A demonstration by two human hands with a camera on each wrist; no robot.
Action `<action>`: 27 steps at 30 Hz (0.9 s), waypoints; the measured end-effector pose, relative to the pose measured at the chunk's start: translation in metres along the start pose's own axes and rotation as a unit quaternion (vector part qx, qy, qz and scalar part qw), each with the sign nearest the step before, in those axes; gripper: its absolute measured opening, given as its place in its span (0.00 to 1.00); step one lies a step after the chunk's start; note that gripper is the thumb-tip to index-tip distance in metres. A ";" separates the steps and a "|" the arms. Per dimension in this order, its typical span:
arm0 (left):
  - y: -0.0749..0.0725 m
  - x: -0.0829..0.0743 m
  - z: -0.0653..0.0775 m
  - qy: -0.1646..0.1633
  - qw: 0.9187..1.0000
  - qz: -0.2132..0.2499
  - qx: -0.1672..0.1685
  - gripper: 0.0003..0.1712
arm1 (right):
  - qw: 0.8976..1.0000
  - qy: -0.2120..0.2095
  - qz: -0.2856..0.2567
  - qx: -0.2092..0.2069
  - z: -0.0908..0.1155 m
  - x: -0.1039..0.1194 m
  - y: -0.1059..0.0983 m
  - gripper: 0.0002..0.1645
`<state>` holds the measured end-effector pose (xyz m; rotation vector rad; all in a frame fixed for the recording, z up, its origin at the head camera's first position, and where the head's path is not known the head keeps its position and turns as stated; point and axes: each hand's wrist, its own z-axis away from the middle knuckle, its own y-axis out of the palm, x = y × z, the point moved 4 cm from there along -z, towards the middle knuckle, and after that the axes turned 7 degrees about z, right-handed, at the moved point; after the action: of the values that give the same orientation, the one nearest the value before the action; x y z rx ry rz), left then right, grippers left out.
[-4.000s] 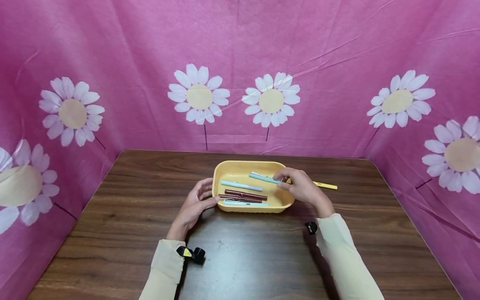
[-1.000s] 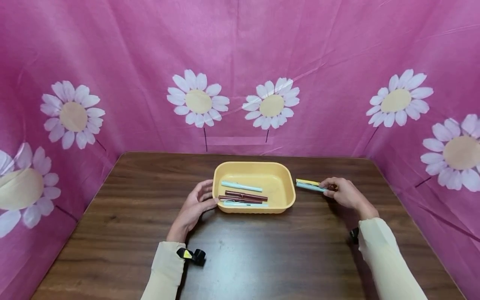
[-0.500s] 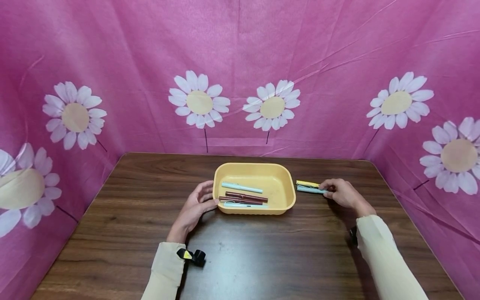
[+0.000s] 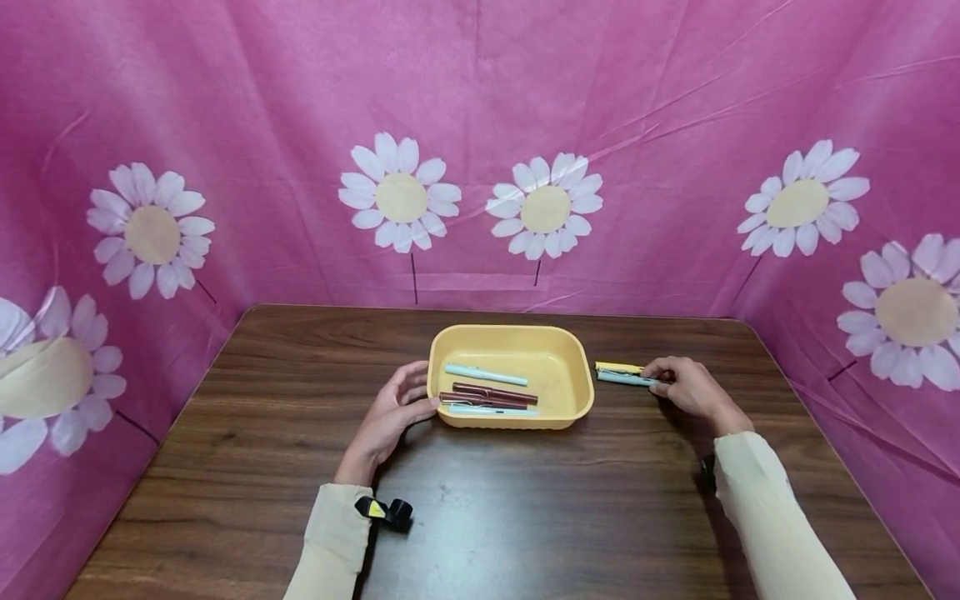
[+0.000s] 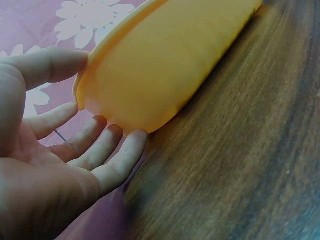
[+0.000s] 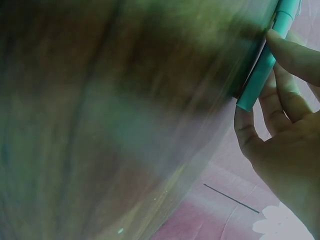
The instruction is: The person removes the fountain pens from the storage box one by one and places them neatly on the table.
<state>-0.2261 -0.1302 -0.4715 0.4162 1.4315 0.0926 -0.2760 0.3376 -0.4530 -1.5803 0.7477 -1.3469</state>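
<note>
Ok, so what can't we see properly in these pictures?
Head view: the right end of the yellow pen, hidden by the right hand.
Head view: any writing on the dark red pens, too small to tell.
Left wrist view: the floor of the yellow tub, hidden by its outer wall.
Right wrist view: the blue-green pen's upper end, cut off by the top edge; the table's grain, blurred.

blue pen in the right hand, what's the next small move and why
The right hand should probably ease its pinch and let go of the blue pen: it appears to be down on the table, lined up beside the yellow pen. Four more pens lie in the yellow tray, so freeing the hand seems useful.
</note>
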 end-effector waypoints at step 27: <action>0.000 0.001 -0.001 0.000 1.000 -0.003 -0.003 0.40 | 0.999 0.019 0.001 -0.033 0.000 0.004 -0.009 0.09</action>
<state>-0.2273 -0.1300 -0.4728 0.4077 1.4317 0.0920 -0.2761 0.3375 -0.4432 -1.6094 0.8248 -1.3651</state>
